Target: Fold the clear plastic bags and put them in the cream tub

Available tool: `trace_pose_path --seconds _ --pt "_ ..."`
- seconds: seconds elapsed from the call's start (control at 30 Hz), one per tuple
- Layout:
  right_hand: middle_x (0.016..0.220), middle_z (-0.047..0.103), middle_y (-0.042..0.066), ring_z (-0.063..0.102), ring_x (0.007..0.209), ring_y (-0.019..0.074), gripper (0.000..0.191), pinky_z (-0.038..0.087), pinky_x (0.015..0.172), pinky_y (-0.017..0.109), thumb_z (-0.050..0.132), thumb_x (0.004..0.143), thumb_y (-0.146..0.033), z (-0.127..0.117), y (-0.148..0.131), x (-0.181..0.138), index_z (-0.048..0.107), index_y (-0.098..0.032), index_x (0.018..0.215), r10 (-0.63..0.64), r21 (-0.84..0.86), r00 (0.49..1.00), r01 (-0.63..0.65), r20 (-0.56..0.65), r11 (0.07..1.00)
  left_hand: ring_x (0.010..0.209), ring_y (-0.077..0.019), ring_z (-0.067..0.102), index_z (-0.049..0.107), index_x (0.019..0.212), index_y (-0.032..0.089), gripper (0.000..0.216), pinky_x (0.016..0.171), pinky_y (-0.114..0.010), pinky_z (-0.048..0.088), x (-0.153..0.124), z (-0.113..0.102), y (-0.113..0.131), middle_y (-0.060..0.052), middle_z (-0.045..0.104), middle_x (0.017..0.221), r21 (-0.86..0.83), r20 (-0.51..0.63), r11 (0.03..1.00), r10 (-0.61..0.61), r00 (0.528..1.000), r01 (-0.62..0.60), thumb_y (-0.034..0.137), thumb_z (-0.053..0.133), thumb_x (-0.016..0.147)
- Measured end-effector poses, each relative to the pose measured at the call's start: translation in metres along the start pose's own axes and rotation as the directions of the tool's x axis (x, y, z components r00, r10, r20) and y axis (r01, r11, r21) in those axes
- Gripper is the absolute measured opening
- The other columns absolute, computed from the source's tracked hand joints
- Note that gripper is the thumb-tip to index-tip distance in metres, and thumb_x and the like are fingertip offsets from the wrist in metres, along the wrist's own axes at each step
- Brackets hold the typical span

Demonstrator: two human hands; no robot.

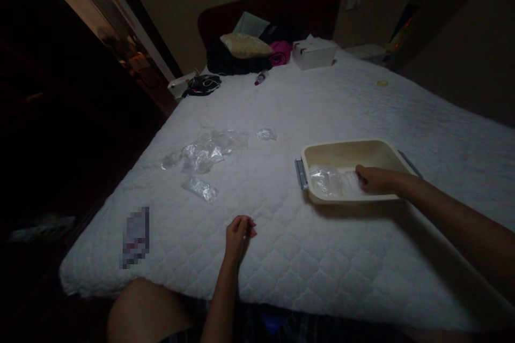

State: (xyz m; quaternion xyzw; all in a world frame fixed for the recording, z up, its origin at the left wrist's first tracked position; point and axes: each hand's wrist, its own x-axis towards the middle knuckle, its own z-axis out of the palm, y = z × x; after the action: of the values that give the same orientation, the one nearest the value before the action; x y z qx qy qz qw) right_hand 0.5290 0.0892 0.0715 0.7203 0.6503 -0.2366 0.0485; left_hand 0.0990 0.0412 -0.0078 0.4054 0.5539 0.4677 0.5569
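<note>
My right hand (376, 179) reaches into a cream plastic bin (350, 146) with grey side latches. Its fingers are closed on a clear plastic bag (353, 182) at the near side of the bin. Beside that, more clear plastic (325, 179) lies crumpled in the bin's left part. My left hand (239, 228) rests over the white quilted bed cover (289, 262), its fingers loosely curled and a little apart, with nothing visible in them. Farther left lie crumpled clear plastic bags (205, 153), a small folded one (201, 188) and another small one (266, 134).
A blurred-out flat item (135, 238) lies near the bed's left front corner. Toward the headboard (273, 2) are a beige pillow (246, 46), a pink roll (280, 52), a white box (314, 54), a bottle (261, 78) and dark cables (203, 85). A small yellow item (382, 83) sits at right.
</note>
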Motion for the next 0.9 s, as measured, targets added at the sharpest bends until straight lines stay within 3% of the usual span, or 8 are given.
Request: trace_pose_path --seconds 0.3,0.43,0.5,0.57,0.63,0.7,0.8,0.9 --pt "0.068 0.064 0.005 0.055 0.062 0.0146 0.016 0.037 0.062 0.025 0.057 0.062 -0.001 -0.036 -0.011 -0.017 0.059 -0.017 0.065 -0.057 0.034 0.995 0.06 -0.085 0.998 0.049 -0.0107 0.057 0.059 0.076 0.013 0.04 0.049 -0.022 0.046 0.002 -0.001 -0.002 -0.002 0.063 0.065 -0.033 0.033 0.999 0.015 0.999 -0.014 0.051 0.065 0.069" --pt "0.07 0.065 0.009 0.055 0.063 0.0165 0.014 0.037 0.063 0.028 0.054 0.069 -0.004 -0.04 -0.035 -0.027 0.061 -0.015 0.068 -0.067 -0.012 0.986 0.066 -0.156 0.998 0.048 -0.0102 0.057 0.058 0.075 0.012 0.042 0.048 -0.022 0.045 0.003 0.0 -0.003 -0.002 0.063 0.064 -0.06 0.039 0.998 0.017 0.999 -0.015 0.053 0.065 0.068" --pt "0.079 0.065 0.012 0.057 0.068 0.0186 0.012 0.038 0.065 0.03 0.05 0.077 -0.011 -0.039 -0.06 -0.036 0.062 -0.014 0.078 -0.138 -0.036 0.95 0.134 -0.279 0.99 0.047 -0.0098 0.056 0.057 0.073 0.012 0.043 0.047 -0.021 0.045 0.003 0.001 -0.003 -0.002 0.062 0.062 -0.073 0.032 0.997 0.005 0.999 -0.003 0.054 0.065 0.066" --pt "0.084 0.064 0.012 0.057 0.071 0.0189 0.014 0.041 0.066 0.03 0.047 0.082 -0.019 -0.031 -0.096 -0.044 0.061 -0.015 0.083 -0.326 -0.045 0.816 0.348 -0.477 0.936 0.046 -0.009 0.055 0.057 0.072 0.013 0.044 0.046 -0.021 0.044 0.005 0.003 -0.005 -0.001 0.061 0.061 -0.091 0.031 0.996 0.017 0.999 -0.014 0.055 0.065 0.066" --pt "0.083 0.063 0.01 0.059 0.071 0.0182 0.016 0.044 0.066 0.03 0.048 0.083 -0.026 -0.014 -0.14 -0.047 0.06 -0.016 0.084 -0.416 0.017 0.673 0.537 -0.612 0.843 0.044 -0.0082 0.053 0.057 0.07 0.013 0.043 0.045 -0.02 0.044 0.006 0.004 -0.008 -0.001 0.06 0.06 -0.104 0.039 0.994 0.023 0.999 -0.019 0.056 0.064 0.067" --pt "0.08 0.063 0.007 0.059 0.071 0.0181 0.018 0.047 0.066 0.031 0.047 0.084 -0.029 0.014 -0.186 -0.042 0.061 -0.017 0.085 -0.485 0.05 0.583 0.671 -0.652 0.74 0.044 -0.0084 0.053 0.057 0.069 0.013 0.042 0.045 -0.021 0.044 0.007 0.003 -0.012 -0.001 0.06 0.059 -0.119 0.051 0.991 0.062 0.997 -0.056 0.055 0.062 0.069" --pt "0.084 0.064 0.008 0.061 0.079 0.0192 0.018 0.049 0.073 0.033 0.046 0.085 -0.026 0.073 -0.249 -0.022 0.061 -0.018 0.088 -0.553 0.113 0.531 0.779 -0.641 0.617 0.046 -0.009 0.054 0.058 0.072 0.014 0.038 0.048 -0.022 0.045 0.007 0.003 -0.018 -0.001 0.059 0.059 -0.142 0.06 0.986 0.101 0.993 -0.092 0.051 0.06 0.073" --pt "0.103 0.063 0.012 0.059 0.096 0.0222 0.023 0.048 0.082 0.036 0.043 0.086 -0.024 0.133 -0.288 0.003 0.061 -0.017 0.098 -0.513 0.111 0.529 0.762 -0.676 0.638 0.047 -0.0092 0.053 0.056 0.068 0.015 0.034 0.05 -0.023 0.046 0.004 0.0 -0.023 0.001 0.056 0.057 -0.113 -0.011 0.976 0.189 0.982 -0.189 0.047 0.055 0.078"
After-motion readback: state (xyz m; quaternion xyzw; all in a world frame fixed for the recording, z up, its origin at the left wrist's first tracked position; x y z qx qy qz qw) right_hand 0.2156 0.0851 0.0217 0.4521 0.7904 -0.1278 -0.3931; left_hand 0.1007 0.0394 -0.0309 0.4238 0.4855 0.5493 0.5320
